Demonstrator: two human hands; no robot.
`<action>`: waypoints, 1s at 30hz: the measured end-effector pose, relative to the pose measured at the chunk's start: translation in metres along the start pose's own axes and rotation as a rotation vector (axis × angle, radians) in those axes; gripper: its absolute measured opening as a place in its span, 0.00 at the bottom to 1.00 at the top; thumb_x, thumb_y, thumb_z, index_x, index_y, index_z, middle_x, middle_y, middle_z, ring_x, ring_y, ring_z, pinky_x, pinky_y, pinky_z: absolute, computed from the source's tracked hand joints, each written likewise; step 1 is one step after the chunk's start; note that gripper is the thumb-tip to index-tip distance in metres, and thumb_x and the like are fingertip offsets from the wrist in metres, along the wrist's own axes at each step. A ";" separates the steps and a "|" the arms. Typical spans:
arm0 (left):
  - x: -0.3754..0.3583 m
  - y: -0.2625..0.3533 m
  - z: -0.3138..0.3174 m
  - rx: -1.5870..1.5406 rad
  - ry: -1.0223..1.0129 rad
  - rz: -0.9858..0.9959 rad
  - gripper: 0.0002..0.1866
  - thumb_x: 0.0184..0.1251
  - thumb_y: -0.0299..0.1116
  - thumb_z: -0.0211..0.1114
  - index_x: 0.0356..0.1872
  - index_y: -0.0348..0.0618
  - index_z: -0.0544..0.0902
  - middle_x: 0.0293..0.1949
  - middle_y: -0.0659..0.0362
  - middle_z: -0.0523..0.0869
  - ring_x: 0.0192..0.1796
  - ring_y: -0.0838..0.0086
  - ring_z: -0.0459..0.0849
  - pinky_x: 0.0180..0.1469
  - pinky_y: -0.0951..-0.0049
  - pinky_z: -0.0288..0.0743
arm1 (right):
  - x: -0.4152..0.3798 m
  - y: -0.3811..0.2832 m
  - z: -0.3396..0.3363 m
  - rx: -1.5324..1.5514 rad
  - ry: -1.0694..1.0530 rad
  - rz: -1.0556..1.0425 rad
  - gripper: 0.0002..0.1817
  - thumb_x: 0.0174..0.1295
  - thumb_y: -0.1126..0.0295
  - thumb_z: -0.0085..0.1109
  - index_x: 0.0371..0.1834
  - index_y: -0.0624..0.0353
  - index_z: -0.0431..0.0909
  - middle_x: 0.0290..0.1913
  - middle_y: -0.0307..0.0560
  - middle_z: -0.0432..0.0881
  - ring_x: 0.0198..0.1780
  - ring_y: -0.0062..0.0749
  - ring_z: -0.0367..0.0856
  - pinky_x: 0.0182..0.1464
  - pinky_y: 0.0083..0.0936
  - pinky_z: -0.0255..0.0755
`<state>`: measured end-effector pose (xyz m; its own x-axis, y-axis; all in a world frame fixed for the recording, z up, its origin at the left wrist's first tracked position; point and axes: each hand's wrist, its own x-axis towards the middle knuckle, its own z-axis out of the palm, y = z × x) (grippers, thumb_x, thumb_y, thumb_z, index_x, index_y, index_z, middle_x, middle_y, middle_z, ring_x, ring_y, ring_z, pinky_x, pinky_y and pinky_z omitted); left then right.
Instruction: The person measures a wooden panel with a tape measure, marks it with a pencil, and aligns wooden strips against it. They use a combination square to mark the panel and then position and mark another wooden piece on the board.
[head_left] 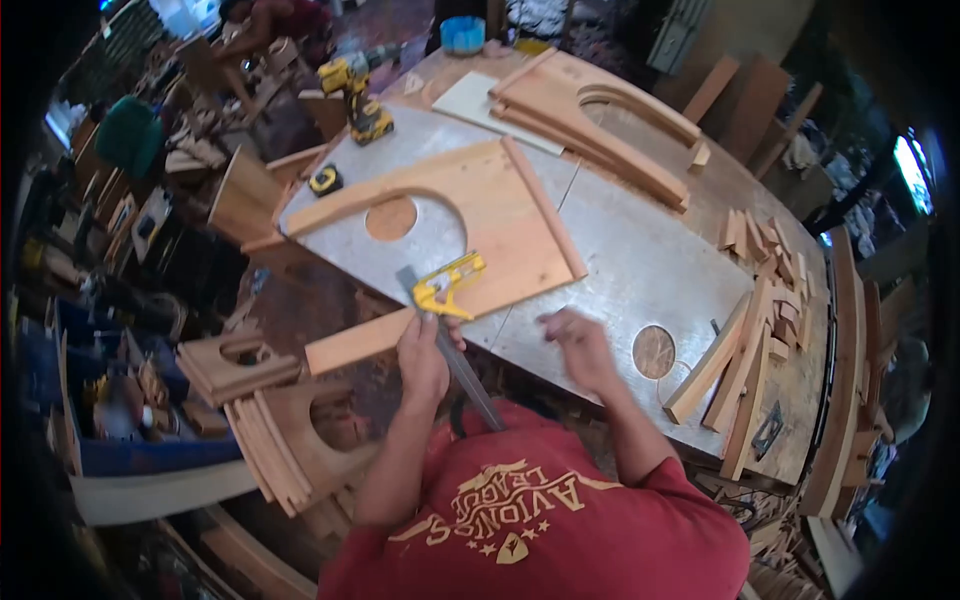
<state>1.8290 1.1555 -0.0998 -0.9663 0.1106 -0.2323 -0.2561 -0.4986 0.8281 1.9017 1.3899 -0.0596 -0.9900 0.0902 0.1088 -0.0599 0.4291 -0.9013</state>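
My left hand [425,362] is closed around a trigger bar clamp [448,285] with a yellow grip and a long grey metal bar, tilted down toward my shirt. The clamp's yellow part overlaps the edge of a wooden panel [500,225] with a curved cutout, which lies on the metal-topped table [600,300]. Over the table's near edge, to the right of the clamp, my right hand [580,345] hovers with loosely bent fingers, slightly blurred and with nothing visible in them. A wooden strip [362,340] juts past the table edge beside my left hand.
A yellow drill [358,100] stands on the table's far left, near a tape measure [325,180]. Another cutout panel [560,90] lies at the back. Wooden strips [735,350] are piled at right. Cut pieces [300,440] and a blue bin [150,455] sit at left. A person [275,25] is in the background.
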 end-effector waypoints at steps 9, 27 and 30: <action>0.004 0.007 -0.013 0.404 0.106 -0.210 0.17 0.84 0.41 0.51 0.50 0.37 0.81 0.35 0.59 0.84 0.27 0.78 0.80 0.26 0.76 0.78 | 0.082 0.129 -0.111 -0.042 0.109 0.286 0.29 0.76 0.48 0.49 0.42 0.67 0.85 0.29 0.50 0.83 0.27 0.36 0.79 0.35 0.32 0.73; -0.014 -0.031 -0.071 0.317 0.503 -0.190 0.17 0.84 0.39 0.51 0.52 0.37 0.82 0.29 0.60 0.82 0.24 0.77 0.81 0.22 0.75 0.75 | 0.068 0.125 -0.032 -0.674 -0.125 0.226 0.26 0.71 0.49 0.55 0.40 0.67 0.82 0.39 0.68 0.85 0.42 0.64 0.86 0.46 0.54 0.77; -0.021 -0.032 -0.092 0.292 0.466 -0.196 0.17 0.84 0.40 0.52 0.51 0.37 0.83 0.29 0.61 0.82 0.24 0.78 0.80 0.22 0.76 0.75 | 0.047 0.107 -0.032 -0.560 -0.140 0.336 0.28 0.67 0.47 0.59 0.40 0.69 0.82 0.36 0.69 0.86 0.40 0.64 0.87 0.45 0.54 0.78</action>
<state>1.8598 1.0904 -0.1685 -0.8045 -0.2466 -0.5403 -0.4888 -0.2420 0.8382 1.8525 1.4685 -0.1375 -0.9526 0.1996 -0.2296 0.2933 0.8031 -0.5187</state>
